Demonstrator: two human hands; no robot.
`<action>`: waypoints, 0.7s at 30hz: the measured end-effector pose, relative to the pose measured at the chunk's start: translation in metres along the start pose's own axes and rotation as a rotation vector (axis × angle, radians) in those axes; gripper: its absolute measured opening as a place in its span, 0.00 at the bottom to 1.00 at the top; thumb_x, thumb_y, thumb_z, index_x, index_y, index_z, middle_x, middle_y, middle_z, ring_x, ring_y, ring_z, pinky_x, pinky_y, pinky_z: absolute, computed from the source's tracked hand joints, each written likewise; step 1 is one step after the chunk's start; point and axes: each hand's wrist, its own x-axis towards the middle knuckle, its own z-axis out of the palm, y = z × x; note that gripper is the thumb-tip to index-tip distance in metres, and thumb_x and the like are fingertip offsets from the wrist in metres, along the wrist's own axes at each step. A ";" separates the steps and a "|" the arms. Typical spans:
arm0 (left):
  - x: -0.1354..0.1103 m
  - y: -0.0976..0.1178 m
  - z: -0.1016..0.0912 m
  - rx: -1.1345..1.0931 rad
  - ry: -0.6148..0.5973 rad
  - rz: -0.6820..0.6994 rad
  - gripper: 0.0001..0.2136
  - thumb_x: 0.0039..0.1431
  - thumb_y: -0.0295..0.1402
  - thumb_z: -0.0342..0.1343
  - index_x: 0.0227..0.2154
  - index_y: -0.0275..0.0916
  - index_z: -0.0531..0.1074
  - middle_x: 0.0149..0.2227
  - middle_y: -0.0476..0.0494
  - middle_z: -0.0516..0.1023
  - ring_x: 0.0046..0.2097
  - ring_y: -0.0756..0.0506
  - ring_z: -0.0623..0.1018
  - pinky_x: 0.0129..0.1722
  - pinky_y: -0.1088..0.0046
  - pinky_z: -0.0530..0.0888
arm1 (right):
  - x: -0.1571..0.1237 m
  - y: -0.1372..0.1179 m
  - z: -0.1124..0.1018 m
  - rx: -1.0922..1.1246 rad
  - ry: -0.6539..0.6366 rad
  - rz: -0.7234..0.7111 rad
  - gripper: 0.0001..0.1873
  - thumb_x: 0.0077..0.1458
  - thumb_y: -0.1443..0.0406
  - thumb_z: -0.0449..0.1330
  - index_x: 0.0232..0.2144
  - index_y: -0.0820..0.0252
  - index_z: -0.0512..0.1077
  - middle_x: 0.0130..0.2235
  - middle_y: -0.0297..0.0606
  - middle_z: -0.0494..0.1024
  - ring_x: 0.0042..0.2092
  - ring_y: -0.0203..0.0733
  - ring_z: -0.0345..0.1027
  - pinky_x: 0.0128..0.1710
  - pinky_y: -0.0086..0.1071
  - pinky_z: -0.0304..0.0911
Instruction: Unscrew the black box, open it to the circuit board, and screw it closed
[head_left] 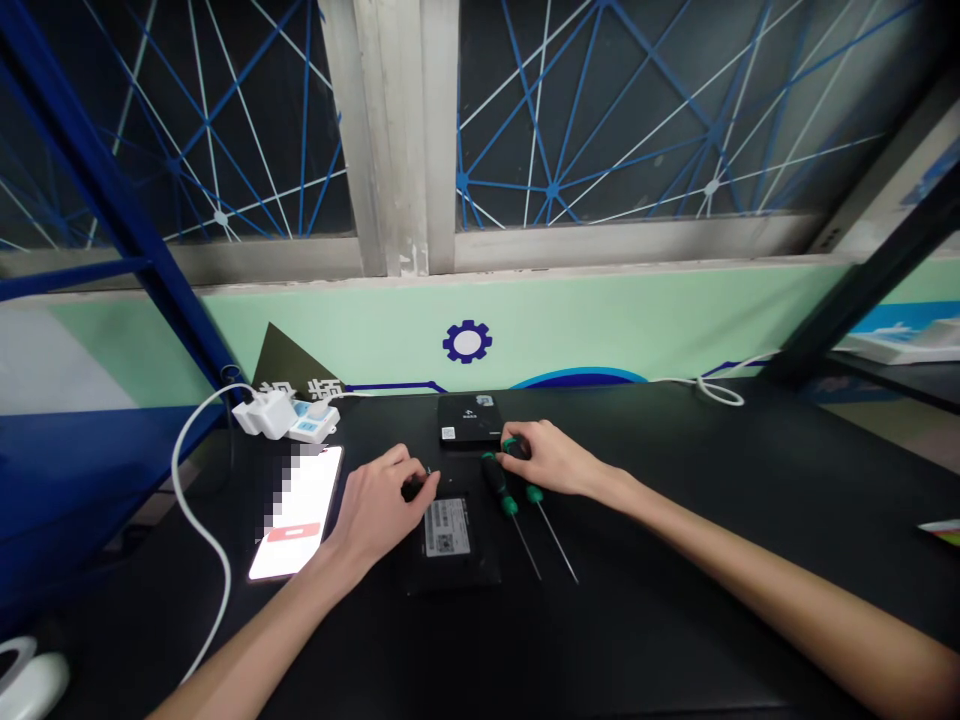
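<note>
My left hand (pixel 390 490) is closed in a pinch just above and left of a black drive (pixel 459 575) with a white printed label. Something tiny shows at its fingertips, too small to name. My right hand (pixel 547 455) is curled round the black and green handle of a screwdriver (pixel 555 538), whose shaft points toward me on the table. Beside it, on the left, lies a second screwdriver (pixel 499 485) with a like handle. Behind both hands a flat black box (pixel 469 422) with a small white sticker rests near the wall.
Left of my left forearm lies a phone (pixel 300 515) with a lit screen. A white charger (pixel 266 412) sits in a power strip (pixel 315 425) at the back left, its white cable (pixel 202 525) curving toward me. Another white cable (pixel 724 392) lies along the wall at right.
</note>
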 end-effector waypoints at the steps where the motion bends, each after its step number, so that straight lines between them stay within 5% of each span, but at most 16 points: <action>1: -0.001 0.001 -0.001 -0.003 -0.006 -0.005 0.16 0.66 0.41 0.50 0.26 0.39 0.72 0.31 0.49 0.73 0.26 0.52 0.69 0.25 0.74 0.57 | -0.001 0.000 0.001 -0.003 -0.001 0.008 0.08 0.54 0.61 0.60 0.26 0.57 0.68 0.20 0.29 0.69 0.22 0.36 0.61 0.24 0.29 0.51; 21: -0.005 0.002 0.003 0.033 -0.054 -0.035 0.10 0.66 0.37 0.50 0.31 0.42 0.72 0.35 0.50 0.73 0.28 0.51 0.72 0.27 0.74 0.58 | -0.008 -0.005 0.012 -0.116 0.122 -0.003 0.08 0.57 0.58 0.59 0.33 0.56 0.69 0.20 0.30 0.71 0.23 0.38 0.64 0.26 0.30 0.50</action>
